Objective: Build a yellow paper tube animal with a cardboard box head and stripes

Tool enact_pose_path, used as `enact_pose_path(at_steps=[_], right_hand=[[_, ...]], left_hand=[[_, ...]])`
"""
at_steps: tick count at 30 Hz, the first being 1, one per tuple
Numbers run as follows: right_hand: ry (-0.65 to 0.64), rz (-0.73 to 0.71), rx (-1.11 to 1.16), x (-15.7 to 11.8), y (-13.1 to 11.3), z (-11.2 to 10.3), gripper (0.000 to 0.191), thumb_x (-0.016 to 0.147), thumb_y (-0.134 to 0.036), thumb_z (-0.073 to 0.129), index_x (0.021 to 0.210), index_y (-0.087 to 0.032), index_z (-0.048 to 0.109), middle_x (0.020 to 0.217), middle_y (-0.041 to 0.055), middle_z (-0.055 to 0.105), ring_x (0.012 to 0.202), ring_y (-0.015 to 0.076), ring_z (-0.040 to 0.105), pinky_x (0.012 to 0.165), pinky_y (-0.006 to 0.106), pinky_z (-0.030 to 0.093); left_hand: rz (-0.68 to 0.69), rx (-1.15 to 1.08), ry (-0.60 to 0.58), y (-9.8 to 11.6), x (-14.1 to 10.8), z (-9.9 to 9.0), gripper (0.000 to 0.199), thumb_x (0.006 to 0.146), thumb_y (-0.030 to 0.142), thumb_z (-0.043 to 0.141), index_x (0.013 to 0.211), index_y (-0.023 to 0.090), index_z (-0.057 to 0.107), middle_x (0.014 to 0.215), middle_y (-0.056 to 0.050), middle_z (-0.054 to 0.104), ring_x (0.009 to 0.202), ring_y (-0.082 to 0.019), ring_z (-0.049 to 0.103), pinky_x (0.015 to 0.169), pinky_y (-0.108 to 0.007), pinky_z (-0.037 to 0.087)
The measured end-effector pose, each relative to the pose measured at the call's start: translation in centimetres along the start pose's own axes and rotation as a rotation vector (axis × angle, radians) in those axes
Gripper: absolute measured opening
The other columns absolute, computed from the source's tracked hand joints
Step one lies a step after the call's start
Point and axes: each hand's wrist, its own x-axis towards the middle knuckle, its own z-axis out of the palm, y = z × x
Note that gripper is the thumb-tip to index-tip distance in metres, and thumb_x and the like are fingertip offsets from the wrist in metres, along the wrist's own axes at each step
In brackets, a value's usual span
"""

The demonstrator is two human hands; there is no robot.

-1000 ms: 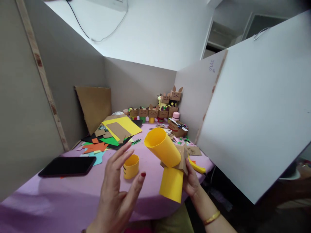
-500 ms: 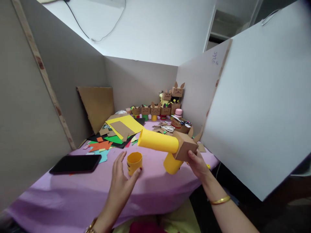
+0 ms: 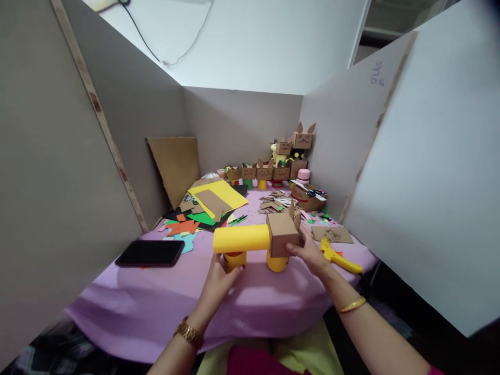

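A yellow paper tube [image 3: 241, 238] lies level, its right end joined to a cardboard box head [image 3: 282, 234] with two pointed ears. Under the head end stands a short yellow paper ring [image 3: 277, 262]. My right hand [image 3: 310, 252] grips the head from its right side, thumb on the front face. Below the tube's left end is another short yellow paper ring [image 3: 235, 260], its top partly covered by the tube. Around that ring my left hand [image 3: 223, 278] is closed, thumb in front; its other fingers are partly hidden.
A yellow glue gun [image 3: 339, 258] lies at right beside a cardboard piece [image 3: 332, 234]. At left are a black phone [image 3: 150, 253] and coloured paper sheets [image 3: 230, 195]. A box with scissors [image 3: 307, 197] and several cardboard animal figures [image 3: 264, 171] stand behind. Grey partitions [image 3: 242, 114] enclose the table.
The tube with its box head has come down and levelled over the left ring. My left hand has closed from spread fingers onto that ring. The view has shifted, showing the glue gun.
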Motion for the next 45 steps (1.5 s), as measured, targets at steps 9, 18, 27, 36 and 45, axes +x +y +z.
enact_pose_path(at_steps=[9,18,27,36,45], right_hand=[[-0.04,0.01,-0.007,-0.1,0.8,-0.4,0.072,0.056,-0.025,0.087,0.121,-0.026,0.055,0.127,0.0073,0.062,0.121,0.0292,0.053,0.099,0.044,0.044],[-0.066,0.023,-0.036,0.1,0.6,-1.4,0.077,0.056,-0.02,0.086,0.124,-0.029,0.052,0.14,0.0059,0.051,0.127,0.0275,0.048,0.1,0.042,0.044],[-0.111,0.052,-0.069,0.1,0.9,-1.6,0.088,0.055,-0.023,0.088,0.132,-0.028,0.044,0.142,0.0091,0.049,0.126,0.0296,0.048,0.102,0.046,0.041],[-0.114,0.052,-0.1,0.5,0.5,-1.5,0.088,0.055,-0.026,0.088,0.131,-0.028,0.045,0.138,0.0082,0.053,0.124,0.0296,0.051,0.1,0.043,0.044],[-0.096,0.057,-0.117,0.5,0.7,-2.3,0.087,0.057,-0.028,0.086,0.133,-0.03,0.043,0.135,0.0071,0.056,0.122,0.0298,0.052,0.1,0.044,0.045]], left_hand=[[-0.025,-0.118,0.053,-0.6,0.0,-0.1,0.063,0.064,0.032,0.072,0.118,0.021,0.043,0.133,-0.015,0.051,0.124,-0.028,0.05,0.1,-0.043,0.044],[-0.043,-0.132,0.026,-0.4,0.4,0.2,0.068,0.062,0.028,0.073,0.121,0.021,0.041,0.127,-0.014,0.057,0.119,-0.027,0.054,0.1,-0.043,0.044],[0.008,-0.08,0.078,-0.7,0.2,-1.1,0.096,0.063,0.027,0.076,0.142,0.026,0.02,0.151,-0.012,0.028,0.139,-0.026,0.027,0.114,-0.042,0.02],[0.003,-0.097,-0.017,-1.3,1.2,-0.1,0.088,0.062,0.027,0.075,0.136,0.022,0.028,0.125,-0.013,0.057,0.115,-0.027,0.056,0.097,-0.043,0.045],[0.048,0.0,-0.016,-0.9,1.1,-0.1,0.091,0.065,0.022,0.07,0.142,0.023,0.02,0.128,-0.013,0.054,0.116,-0.025,0.055,0.097,-0.039,0.045]])
